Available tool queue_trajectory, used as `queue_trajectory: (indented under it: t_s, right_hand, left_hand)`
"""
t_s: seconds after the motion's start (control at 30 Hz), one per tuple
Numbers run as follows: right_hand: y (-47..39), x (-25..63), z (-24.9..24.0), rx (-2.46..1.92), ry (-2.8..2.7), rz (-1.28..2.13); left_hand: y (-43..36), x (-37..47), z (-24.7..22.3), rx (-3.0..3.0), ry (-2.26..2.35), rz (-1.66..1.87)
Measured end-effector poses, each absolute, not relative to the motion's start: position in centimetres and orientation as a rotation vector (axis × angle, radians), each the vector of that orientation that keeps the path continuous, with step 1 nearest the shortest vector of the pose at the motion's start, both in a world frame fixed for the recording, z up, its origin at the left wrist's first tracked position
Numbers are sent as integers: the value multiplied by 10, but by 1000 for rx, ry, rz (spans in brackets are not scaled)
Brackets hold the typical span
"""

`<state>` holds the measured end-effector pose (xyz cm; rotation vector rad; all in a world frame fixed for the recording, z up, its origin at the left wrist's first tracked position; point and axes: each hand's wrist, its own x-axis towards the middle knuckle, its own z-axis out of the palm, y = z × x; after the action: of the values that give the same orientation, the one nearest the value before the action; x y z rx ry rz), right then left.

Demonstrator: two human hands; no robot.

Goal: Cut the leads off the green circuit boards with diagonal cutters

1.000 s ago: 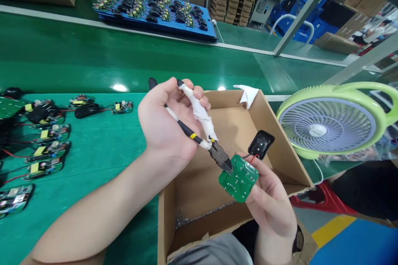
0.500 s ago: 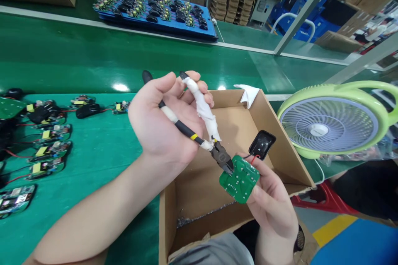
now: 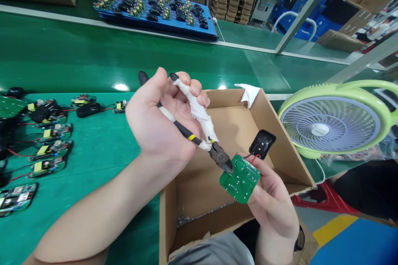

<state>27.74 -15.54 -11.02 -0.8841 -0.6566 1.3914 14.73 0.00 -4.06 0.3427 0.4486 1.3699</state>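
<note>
My left hand (image 3: 164,128) is closed around the handles of a pair of side cutters (image 3: 220,156), one handle wrapped in white material. Their jaws rest at the face of a green circuit board (image 3: 240,179), among its solder points. My right hand (image 3: 275,205) pinches that board by its right edge, between thumb and fingers. Red and black wires run from the board to a black plastic casing piece (image 3: 263,144) just beyond my right fingers. Beneath both hands stands a cardboard box (image 3: 284,149), with small metallic clippings (image 3: 186,220) along its near inner side.
Several wired circuit boards (image 3: 46,151) lie on the green mat at left. A green fan (image 3: 329,120) stands right of the box. Behind, a blue tray (image 3: 199,31) carries rows of boards and black parts. White paper (image 3: 248,94) hangs over the box's far corner.
The handles of the side cutters and the fingers of my left hand have shifted slightly left and spread a little wider. The circuit board stays almost in place in my right hand.
</note>
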Motion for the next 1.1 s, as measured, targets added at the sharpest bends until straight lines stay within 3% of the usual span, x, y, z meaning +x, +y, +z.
queue_trajectory:
  t_s: [1.1]
  right_hand:
    - [-151,274,-104,-917,-526,1301]
  left_hand:
    - [0,153,-42,193,661,1290]
